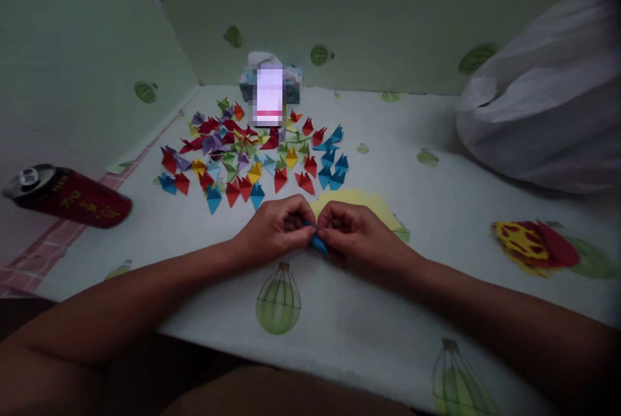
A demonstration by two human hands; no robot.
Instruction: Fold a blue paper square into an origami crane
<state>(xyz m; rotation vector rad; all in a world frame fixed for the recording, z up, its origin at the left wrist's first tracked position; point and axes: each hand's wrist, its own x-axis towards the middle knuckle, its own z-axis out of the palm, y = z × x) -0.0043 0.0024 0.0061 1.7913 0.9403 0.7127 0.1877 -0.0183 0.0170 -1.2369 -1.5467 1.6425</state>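
A small piece of folded blue paper [319, 245] is pinched between my two hands above the table. My left hand [276, 225] grips its left side with thumb and forefinger. On the other side my right hand [356, 231] pinches it too, the fingertips of both hands almost meeting. The paper's finer folds are partly hidden by my fingers. Just beyond my hands lies a flat yellow sheet [373, 206]. Many folded paper cranes [244, 188] in red, blue, yellow, green and purple are spread farther back.
A tissue box [294, 85] stands by the back wall with a lit phone [269, 96] before it. A dark red can [72, 196] is at the left. Yellow and red paper cut-outs [528, 248] lie at the right, below a white plastic bag [543, 99].
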